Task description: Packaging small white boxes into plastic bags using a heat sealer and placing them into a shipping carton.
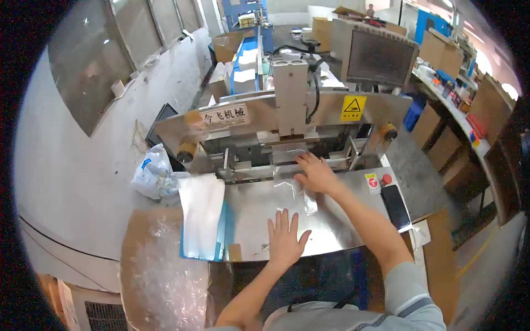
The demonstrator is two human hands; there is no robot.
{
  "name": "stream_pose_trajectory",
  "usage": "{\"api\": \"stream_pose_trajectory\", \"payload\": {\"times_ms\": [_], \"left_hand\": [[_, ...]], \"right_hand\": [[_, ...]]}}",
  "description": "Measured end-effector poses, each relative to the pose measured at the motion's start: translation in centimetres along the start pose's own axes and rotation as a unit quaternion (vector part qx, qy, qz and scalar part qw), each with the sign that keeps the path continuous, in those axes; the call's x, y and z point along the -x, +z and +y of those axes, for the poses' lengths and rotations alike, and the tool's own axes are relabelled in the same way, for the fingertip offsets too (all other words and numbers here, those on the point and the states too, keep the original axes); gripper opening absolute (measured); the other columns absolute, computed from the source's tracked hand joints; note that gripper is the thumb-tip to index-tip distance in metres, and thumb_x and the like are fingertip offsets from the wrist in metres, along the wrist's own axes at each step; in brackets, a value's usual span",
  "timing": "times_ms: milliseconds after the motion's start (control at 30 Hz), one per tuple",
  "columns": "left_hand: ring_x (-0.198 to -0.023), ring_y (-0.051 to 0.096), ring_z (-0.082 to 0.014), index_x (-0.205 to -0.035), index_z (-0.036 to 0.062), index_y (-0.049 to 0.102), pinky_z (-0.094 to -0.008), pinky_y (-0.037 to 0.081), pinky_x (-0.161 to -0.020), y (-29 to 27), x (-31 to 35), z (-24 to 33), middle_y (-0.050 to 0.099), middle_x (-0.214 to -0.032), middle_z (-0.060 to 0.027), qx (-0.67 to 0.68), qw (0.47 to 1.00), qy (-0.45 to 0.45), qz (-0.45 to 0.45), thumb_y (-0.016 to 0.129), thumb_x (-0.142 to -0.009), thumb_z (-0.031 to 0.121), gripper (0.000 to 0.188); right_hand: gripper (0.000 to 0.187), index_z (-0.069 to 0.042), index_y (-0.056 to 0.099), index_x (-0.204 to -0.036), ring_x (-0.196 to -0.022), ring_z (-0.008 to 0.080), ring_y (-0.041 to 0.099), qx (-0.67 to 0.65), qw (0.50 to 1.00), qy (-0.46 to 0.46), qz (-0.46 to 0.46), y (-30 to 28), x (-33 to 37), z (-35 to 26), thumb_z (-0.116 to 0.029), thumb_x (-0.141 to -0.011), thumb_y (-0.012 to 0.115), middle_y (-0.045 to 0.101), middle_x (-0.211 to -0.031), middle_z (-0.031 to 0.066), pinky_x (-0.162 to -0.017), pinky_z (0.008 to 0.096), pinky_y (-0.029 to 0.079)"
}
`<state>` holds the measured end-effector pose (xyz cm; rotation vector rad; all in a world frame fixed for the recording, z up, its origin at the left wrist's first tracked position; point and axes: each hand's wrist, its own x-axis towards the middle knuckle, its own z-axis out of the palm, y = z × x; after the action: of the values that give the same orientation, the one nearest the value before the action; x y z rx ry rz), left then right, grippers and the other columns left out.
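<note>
Clear plastic film (310, 206) lies on the steel table (247, 207), just off my right hand (318, 175) toward six o'clock. Both grips are spread, fingers apart, with nothing pinched that I can see — the right at the front of the machine (291, 99), the left hand (285, 243) nearer six. I judge this piece under way, not finished; the white sheets (200, 212) at ten o'clock suggest more is left — how much is done, I cannot tell.

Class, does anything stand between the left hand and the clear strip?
Nothing visible does: from the left hand to the clear strip, ahead and slightly right, only the metal tabletop shows.
</note>
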<state>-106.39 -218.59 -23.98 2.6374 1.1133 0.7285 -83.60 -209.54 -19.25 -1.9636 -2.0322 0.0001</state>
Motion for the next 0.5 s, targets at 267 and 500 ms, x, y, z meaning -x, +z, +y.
{"api": "stream_pose_trajectory", "payload": {"times_ms": [267, 500], "left_hand": [[-0.135, 0.037, -0.0482, -0.13, -0.003, 0.055, -0.0671, 0.025, -0.108, 0.28, 0.46, 0.33, 0.046, -0.139, -0.0302, -0.007, 0.999, 0.0, 0.038, 0.061, -0.092, 0.043, 0.06], [-0.134, 0.038, -0.0483, -0.13, -0.0035, 0.055, -0.0664, 0.025, -0.109, 0.56, 0.71, 0.2, 0.046, -0.139, -0.0303, -0.017, 0.999, -0.007, 0.035, 0.06, -0.093, 0.045, 0.061]], "right_hand": [[0.061, -0.007, 0.049, -0.138, -0.138, 0.0381, 0.041, 0.008, 1.0, 0.012, 0.015, -0.04, 0.45, -0.44, -0.036, -0.088, 0.067, 0.046, -0.147, 0.0174, -0.107, 0.0591, 0.036], [0.055, -0.002, 0.051, -0.133, -0.135, 0.0364, 0.044, 0.032, 0.999, 0.01, 0.038, -0.83, -0.33, -1.15, -0.035, -0.091, 0.063, 0.053, -0.139, 0.0194, -0.107, 0.0589, 0.035]]}}
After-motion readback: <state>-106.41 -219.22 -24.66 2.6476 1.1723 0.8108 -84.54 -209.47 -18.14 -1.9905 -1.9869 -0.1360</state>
